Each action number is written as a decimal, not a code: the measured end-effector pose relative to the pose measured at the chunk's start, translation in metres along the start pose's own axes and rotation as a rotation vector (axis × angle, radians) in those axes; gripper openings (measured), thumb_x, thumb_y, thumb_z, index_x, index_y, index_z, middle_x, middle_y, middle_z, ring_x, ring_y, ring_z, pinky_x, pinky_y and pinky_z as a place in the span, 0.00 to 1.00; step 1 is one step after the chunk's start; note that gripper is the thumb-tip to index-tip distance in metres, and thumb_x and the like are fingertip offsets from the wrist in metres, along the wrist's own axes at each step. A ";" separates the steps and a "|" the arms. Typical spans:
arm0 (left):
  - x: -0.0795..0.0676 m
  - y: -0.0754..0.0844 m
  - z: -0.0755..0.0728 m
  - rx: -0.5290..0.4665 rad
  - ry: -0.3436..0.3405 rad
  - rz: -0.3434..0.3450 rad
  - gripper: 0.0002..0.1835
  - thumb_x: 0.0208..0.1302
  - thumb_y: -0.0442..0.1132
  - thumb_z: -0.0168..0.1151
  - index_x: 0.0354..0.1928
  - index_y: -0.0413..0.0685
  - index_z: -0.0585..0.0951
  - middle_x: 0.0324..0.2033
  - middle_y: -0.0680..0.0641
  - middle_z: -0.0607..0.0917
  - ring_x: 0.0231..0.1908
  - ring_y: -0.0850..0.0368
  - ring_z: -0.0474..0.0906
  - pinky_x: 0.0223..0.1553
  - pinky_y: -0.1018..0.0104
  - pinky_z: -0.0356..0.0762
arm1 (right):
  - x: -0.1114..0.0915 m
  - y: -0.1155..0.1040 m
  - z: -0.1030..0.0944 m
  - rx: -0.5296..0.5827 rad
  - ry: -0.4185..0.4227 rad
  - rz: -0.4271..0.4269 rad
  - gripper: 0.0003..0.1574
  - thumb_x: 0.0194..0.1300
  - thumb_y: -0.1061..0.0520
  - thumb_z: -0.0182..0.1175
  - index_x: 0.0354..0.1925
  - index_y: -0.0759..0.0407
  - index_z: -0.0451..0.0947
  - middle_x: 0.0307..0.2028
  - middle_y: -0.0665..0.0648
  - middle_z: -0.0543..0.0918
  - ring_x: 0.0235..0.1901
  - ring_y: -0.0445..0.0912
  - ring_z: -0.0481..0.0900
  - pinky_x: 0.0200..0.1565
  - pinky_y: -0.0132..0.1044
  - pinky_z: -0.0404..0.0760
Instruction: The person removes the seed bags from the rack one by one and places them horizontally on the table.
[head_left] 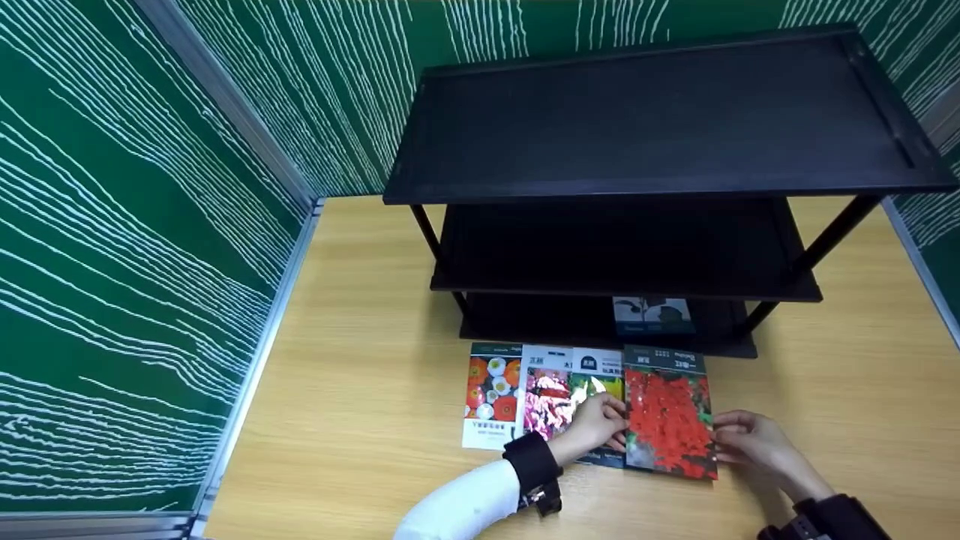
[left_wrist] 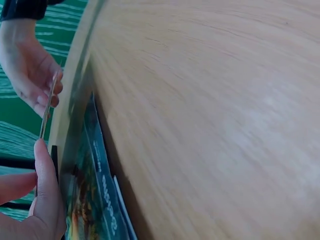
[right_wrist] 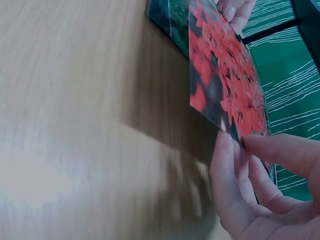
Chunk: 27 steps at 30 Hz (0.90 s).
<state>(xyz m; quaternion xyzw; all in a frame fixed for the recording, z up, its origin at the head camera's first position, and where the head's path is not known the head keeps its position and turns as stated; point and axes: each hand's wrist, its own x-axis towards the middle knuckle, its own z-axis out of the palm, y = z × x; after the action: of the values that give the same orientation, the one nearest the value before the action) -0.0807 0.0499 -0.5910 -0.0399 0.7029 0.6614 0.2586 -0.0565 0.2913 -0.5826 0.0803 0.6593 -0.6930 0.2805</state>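
Observation:
A seed packet with red flowers (head_left: 669,420) is held up between both hands, raised off the table in the right wrist view. My right hand (head_left: 754,444) pinches its right edge near the lower corner with thumb and fingers. At the opposite edge, my left hand (head_left: 592,426) grips it between thumb and fingers. Beneath and left of it lie overlapping packets: one with yellow flowers (head_left: 611,386), partly covered by the left hand, one with pink flowers (head_left: 544,397), and one with orange and white flowers (head_left: 491,386).
A black three-tier rack (head_left: 660,120) stands behind the packets. On its bottom shelf lies another packet (head_left: 652,315), partly hidden by the tier above. Green panels with white lines (head_left: 135,262) enclose the wooden table (head_left: 337,420) at the left, back and right.

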 end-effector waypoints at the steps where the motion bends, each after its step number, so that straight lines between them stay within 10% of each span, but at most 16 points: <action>1: 0.000 -0.001 0.000 -0.002 0.003 -0.003 0.09 0.51 0.19 0.54 0.32 0.36 0.72 0.17 0.50 0.73 0.12 0.54 0.73 0.17 0.62 0.79 | 0.000 0.001 0.000 -0.015 0.002 0.000 0.09 0.56 0.71 0.52 0.38 0.69 0.72 0.26 0.52 0.79 0.25 0.42 0.80 0.33 0.35 0.81; 27: 0.004 -0.010 0.004 0.037 0.051 -0.040 0.09 0.48 0.19 0.55 0.30 0.36 0.72 0.17 0.46 0.76 0.18 0.39 0.78 0.17 0.62 0.78 | 0.007 0.007 0.005 -0.194 0.136 0.090 0.21 0.54 0.71 0.51 0.45 0.85 0.61 0.24 0.53 0.77 0.23 0.42 0.78 0.30 0.36 0.81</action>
<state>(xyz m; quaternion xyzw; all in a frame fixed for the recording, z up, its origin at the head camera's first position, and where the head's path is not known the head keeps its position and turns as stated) -0.0792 0.0537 -0.6022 -0.0662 0.7205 0.6417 0.2544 -0.0575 0.2842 -0.5917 0.1290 0.7363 -0.6057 0.2726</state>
